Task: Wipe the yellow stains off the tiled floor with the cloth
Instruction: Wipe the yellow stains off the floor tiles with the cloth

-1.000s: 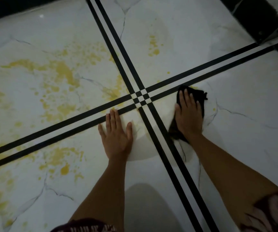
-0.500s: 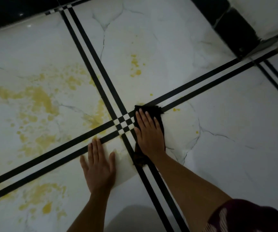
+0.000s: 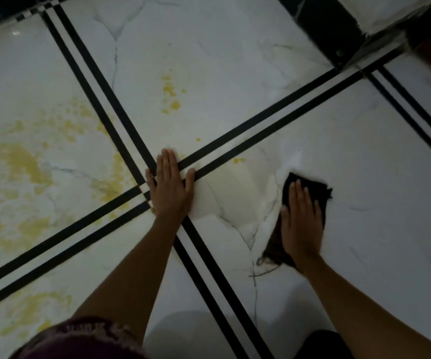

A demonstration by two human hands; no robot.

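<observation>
Right hand [image 3: 301, 221]: flat, fingers spread, pressing dark cloth [image 3: 310, 189] to floor [image 3: 364, 177], centre-right, for wiping. Left hand [image 3: 169, 187]: open, empty, palm braced on tile-line crossing, likely support. Yellow stains [image 3: 20, 161]: mostly frame left, unwiped.

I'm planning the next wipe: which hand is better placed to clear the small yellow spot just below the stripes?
Right. The right hand already presses the cloth flat on the same tile as the spot. The left hand is bare, braced flat on the stripe crossing.
</observation>
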